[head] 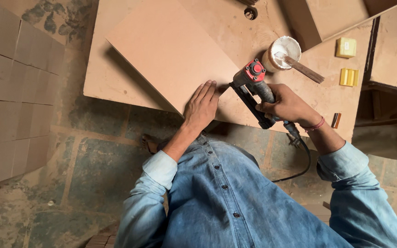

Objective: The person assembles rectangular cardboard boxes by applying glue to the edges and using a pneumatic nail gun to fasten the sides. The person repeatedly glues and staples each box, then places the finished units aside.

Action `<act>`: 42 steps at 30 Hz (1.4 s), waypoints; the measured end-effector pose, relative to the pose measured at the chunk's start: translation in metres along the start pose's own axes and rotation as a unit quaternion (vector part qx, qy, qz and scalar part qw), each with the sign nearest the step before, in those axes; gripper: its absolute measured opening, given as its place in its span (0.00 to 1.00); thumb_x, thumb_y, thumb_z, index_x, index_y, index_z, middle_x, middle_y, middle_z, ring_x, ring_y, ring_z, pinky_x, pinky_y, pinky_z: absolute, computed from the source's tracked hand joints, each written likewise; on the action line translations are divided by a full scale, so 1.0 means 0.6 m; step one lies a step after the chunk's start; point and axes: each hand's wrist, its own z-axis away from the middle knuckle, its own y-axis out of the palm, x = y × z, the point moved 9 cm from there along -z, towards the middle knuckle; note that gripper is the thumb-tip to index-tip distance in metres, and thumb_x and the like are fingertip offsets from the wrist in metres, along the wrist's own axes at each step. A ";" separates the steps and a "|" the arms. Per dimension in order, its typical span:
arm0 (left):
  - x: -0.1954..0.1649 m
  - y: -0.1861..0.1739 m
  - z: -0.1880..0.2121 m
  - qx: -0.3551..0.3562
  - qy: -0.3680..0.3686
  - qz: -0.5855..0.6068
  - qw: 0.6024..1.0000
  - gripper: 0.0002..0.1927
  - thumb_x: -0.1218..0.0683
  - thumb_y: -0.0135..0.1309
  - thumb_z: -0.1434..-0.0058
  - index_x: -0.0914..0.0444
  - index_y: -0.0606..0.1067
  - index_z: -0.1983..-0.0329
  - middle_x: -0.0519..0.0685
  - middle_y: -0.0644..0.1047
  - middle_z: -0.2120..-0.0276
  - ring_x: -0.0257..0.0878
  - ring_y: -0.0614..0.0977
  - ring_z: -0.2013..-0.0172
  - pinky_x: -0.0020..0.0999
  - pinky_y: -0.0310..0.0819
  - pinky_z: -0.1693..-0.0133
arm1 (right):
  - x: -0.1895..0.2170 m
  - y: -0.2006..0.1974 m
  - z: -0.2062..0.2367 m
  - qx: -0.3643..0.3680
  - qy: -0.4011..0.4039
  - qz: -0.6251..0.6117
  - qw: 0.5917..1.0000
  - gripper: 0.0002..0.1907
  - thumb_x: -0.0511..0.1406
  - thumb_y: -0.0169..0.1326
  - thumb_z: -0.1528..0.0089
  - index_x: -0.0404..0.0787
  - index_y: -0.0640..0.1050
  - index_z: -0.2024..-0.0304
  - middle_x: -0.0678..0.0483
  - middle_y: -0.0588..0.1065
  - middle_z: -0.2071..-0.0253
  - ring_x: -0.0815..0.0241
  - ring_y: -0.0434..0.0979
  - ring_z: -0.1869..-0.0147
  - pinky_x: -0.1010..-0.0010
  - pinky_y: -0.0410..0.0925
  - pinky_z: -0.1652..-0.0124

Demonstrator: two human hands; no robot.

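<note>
A flat brown fibreboard panel [171, 50] lies tilted on the workbench [111, 82]. My left hand [201, 106] presses flat on the panel's near corner, fingers spread a little. My right hand [286, 104] grips the handle of a black pneumatic nail gun [252, 87] with a red cap. The gun's nose sits against the panel's right edge, just beside my left fingertips. A black air hose [302, 158] trails from the gun's handle down past my right sleeve.
A white glue tub with a wooden stick [285, 53] stands behind the gun. Two yellow blocks [347, 62] lie at the right, and an open wooden box [336, 16] sits at the back. Stacked brown boards [10, 92] fill the left side. My sandalled foot [151, 143] rests on the stone floor.
</note>
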 end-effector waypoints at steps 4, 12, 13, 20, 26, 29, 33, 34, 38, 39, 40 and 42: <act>0.001 -0.003 -0.001 0.009 -0.003 0.007 1.000 0.11 0.58 0.49 0.34 0.70 0.77 0.54 0.62 0.76 0.42 0.54 0.75 0.36 0.47 0.66 0.34 | 0.003 0.004 0.003 -0.003 -0.025 -0.007 1.000 0.12 0.29 0.59 0.42 0.32 0.75 0.56 0.55 0.73 0.77 0.66 0.74 0.75 0.71 0.69 0.75; 0.004 -0.068 0.057 -0.027 -0.007 0.023 0.999 0.15 0.58 0.51 0.34 0.72 0.76 0.47 0.61 0.77 0.43 0.53 0.75 0.38 0.47 0.67 0.35 | 0.015 0.058 0.018 0.025 -0.022 0.006 0.999 0.14 0.30 0.60 0.44 0.35 0.74 0.56 0.56 0.73 0.78 0.67 0.74 0.76 0.72 0.68 0.76; 0.005 -0.078 0.067 -0.035 -0.008 0.027 0.999 0.14 0.59 0.51 0.33 0.71 0.77 0.48 0.60 0.77 0.43 0.53 0.76 0.38 0.47 0.67 0.35 | 0.017 0.068 0.019 0.035 -0.016 0.009 0.999 0.14 0.30 0.60 0.43 0.34 0.74 0.56 0.56 0.72 0.78 0.66 0.74 0.76 0.71 0.68 0.76; 0.011 -0.101 0.090 -0.051 -0.012 0.019 0.998 0.12 0.60 0.52 0.34 0.71 0.78 0.52 0.59 0.79 0.47 0.52 0.78 0.40 0.47 0.70 0.36 | 0.031 0.096 0.021 0.050 -0.005 0.029 0.998 0.16 0.30 0.60 0.43 0.35 0.75 0.53 0.55 0.73 0.77 0.67 0.73 0.75 0.71 0.68 0.75; 0.017 -0.096 0.094 -0.051 -0.022 0.036 0.998 0.11 0.59 0.53 0.35 0.71 0.78 0.52 0.59 0.79 0.47 0.52 0.77 0.39 0.47 0.69 0.36 | 0.031 0.099 0.022 0.045 -0.008 0.041 0.998 0.13 0.29 0.60 0.43 0.33 0.75 0.55 0.55 0.73 0.77 0.66 0.74 0.74 0.71 0.68 0.75; 0.019 -0.095 0.095 -0.050 -0.022 0.041 0.998 0.12 0.59 0.54 0.35 0.71 0.78 0.52 0.59 0.78 0.46 0.52 0.76 0.39 0.47 0.68 0.36 | 0.036 0.102 0.023 0.046 -0.021 0.043 0.998 0.12 0.29 0.60 0.43 0.33 0.75 0.57 0.55 0.73 0.77 0.67 0.74 0.74 0.71 0.69 0.74; 0.020 -0.100 0.105 -0.047 -0.022 0.044 0.998 0.10 0.59 0.55 0.36 0.70 0.78 0.55 0.59 0.78 0.44 0.52 0.76 0.38 0.48 0.67 0.35 | 0.039 0.109 0.032 0.042 -0.009 0.042 0.998 0.14 0.29 0.60 0.44 0.33 0.75 0.56 0.55 0.74 0.78 0.66 0.74 0.75 0.71 0.68 0.75; 0.020 -0.104 0.111 -0.047 -0.021 0.038 0.998 0.10 0.59 0.56 0.36 0.70 0.78 0.55 0.59 0.78 0.44 0.53 0.75 0.37 0.48 0.67 0.34 | 0.041 0.116 0.035 0.045 -0.009 0.041 0.998 0.15 0.29 0.60 0.44 0.34 0.76 0.55 0.55 0.74 0.77 0.66 0.74 0.75 0.71 0.69 0.75; 0.036 -0.130 0.148 -0.070 -0.062 0.037 0.995 0.11 0.56 0.59 0.38 0.68 0.78 0.57 0.58 0.78 0.43 0.50 0.76 0.38 0.49 0.66 0.34 | 0.058 0.154 0.047 0.073 -0.026 0.050 0.996 0.18 0.29 0.60 0.44 0.35 0.77 0.51 0.56 0.73 0.77 0.67 0.73 0.74 0.71 0.69 0.74; 0.037 -0.137 0.156 -0.080 -0.067 0.033 0.994 0.13 0.55 0.60 0.38 0.69 0.79 0.55 0.57 0.78 0.44 0.50 0.76 0.38 0.49 0.66 0.34 | 0.063 0.164 0.049 0.081 -0.033 0.053 0.995 0.18 0.29 0.60 0.44 0.35 0.77 0.50 0.56 0.73 0.77 0.67 0.73 0.74 0.71 0.68 0.74; 0.038 -0.142 0.163 -0.090 -0.071 0.031 0.993 0.15 0.54 0.61 0.37 0.69 0.79 0.53 0.56 0.78 0.44 0.49 0.76 0.38 0.49 0.65 0.34 | 0.066 0.172 0.051 0.087 -0.032 0.056 0.994 0.18 0.29 0.59 0.44 0.35 0.77 0.50 0.56 0.74 0.77 0.67 0.73 0.73 0.71 0.69 0.73; 0.038 -0.146 0.171 -0.094 -0.072 0.025 0.993 0.14 0.54 0.61 0.37 0.68 0.79 0.53 0.55 0.79 0.44 0.48 0.76 0.38 0.49 0.66 0.34 | 0.072 0.187 0.053 0.098 -0.032 0.064 0.993 0.18 0.29 0.59 0.43 0.35 0.77 0.50 0.55 0.75 0.77 0.67 0.73 0.73 0.71 0.69 0.72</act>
